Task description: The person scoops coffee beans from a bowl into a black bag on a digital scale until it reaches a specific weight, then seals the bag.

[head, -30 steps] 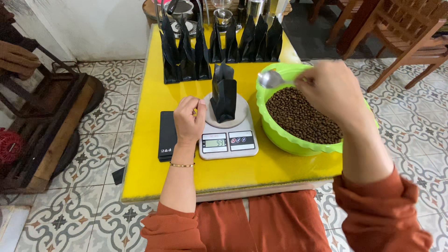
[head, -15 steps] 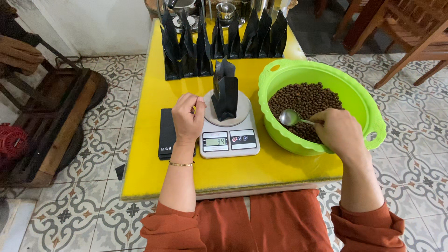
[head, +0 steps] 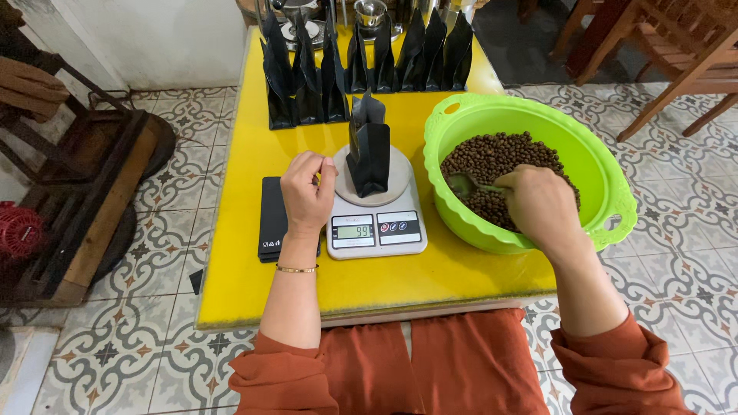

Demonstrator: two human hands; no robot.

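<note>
Scale: one white digital kitchen scale (head: pixel 377 223) stands mid-way on the yellow table (head: pixel 254 177), its display lit, with small coloured buttons beside the display.
Pouch on scale: one black stand-up pouch (head: pixel 368 150), top open, upright on the round platter.
Other pouches: a row of black pouches (head: pixel 361 65) behind the scale at the table's far edge; roughly nine, exact count unclear.
Bowl: one lime-green plastic bowl (head: pixel 530 123) just right of the scale, holding coffee beans (head: pixel 496 154).
Spoon: one metal spoon (head: pixel 469 184) in the beans.
Right hand (head: pixel 542 207): grip clenched on the spoon handle, inside the bowl.
Left hand (head: pixel 306 188): just left of the scale, fingers curled loosely, holding nothing visible.
Black flat box: one black flat box (head: pixel 272 219) left of the scale, beneath the left wrist.
</note>
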